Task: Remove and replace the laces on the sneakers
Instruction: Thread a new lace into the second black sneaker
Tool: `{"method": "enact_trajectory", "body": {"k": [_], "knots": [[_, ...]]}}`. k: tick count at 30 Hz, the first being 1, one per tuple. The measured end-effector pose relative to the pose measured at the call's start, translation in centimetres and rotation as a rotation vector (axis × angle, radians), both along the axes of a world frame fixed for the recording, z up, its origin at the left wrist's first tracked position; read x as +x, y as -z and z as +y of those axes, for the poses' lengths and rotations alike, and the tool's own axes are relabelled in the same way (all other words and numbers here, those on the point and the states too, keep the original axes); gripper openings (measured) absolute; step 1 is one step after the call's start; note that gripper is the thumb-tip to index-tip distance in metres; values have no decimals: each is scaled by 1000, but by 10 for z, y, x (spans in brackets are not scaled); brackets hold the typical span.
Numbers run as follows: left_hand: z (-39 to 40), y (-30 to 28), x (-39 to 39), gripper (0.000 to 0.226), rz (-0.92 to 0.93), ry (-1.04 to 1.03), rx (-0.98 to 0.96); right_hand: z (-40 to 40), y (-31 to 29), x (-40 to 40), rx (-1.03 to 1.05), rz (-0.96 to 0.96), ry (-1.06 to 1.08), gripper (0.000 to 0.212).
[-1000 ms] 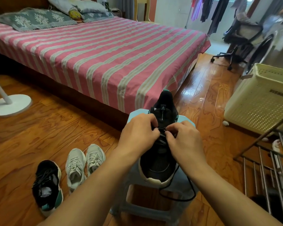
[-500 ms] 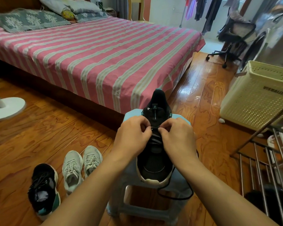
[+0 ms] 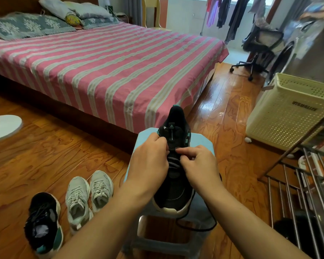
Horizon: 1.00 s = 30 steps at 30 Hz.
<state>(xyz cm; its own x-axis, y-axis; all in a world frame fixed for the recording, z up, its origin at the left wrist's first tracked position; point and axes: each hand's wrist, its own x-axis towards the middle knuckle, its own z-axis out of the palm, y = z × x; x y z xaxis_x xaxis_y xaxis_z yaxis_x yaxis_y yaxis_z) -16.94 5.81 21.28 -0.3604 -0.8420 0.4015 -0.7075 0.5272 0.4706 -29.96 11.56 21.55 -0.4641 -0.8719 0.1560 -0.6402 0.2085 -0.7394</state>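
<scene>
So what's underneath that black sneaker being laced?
The black sneaker sits on a light blue stool. A black lace loops off its front edge. Most of the seat beneath is covered by the sneaker and hands.

Four sneakers total: two black, two grey. One stool, one lace, one laundry basket. Two hands too.

Black knit sneaker with teal accents and white sole, on a pale blue plastic stool. Pink bedsheet with grey-white stripes. Pair of grey laced sneakers. Cream perforated plastic basket. Reddish-brown wooden floor.
</scene>
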Motion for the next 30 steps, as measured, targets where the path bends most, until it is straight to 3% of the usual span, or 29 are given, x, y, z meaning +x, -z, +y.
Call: {"method": "enact_trajectory", "body": {"k": [3,6,11,15,18,19,20,22,23,25,27,30], "knots": [[6,3,-5,25,-49,27,-98,2,-2,-6,18,86,-22,23],[-3,0,11,12,89,5,-21,3,-2,-12,20,90,-56,18],[-24,-17,59,16,900,-191,419,3,1,-15,55,182,-115,16],[-45,-19,91,15,1364,-445,494,4,-1,-18,59,189,-123,21],[-56,-14,113,29,1677,-637,517,8,-1,-17,60,226,-147,27],[-59,-10,117,31,1649,-685,533,9,-2,-17,63,226,-155,30],[-61,-4,117,32,1483,-717,542,11,-2,-19,71,220,-165,33],[-57,4,106,34,854,-646,422,12,-5,-24,85,204,-189,41],[-52,8,95,37,597,-494,280,13,-6,-26,90,190,-204,44],[-37,11,66,35,294,-115,90,14,-9,-28,98,170,-234,45],[-21,13,42,34,178,111,114,14,-10,-29,107,171,-252,45],[-18,19,31,12,215,169,139,14,-7,-30,84,169,-255,42]]}}
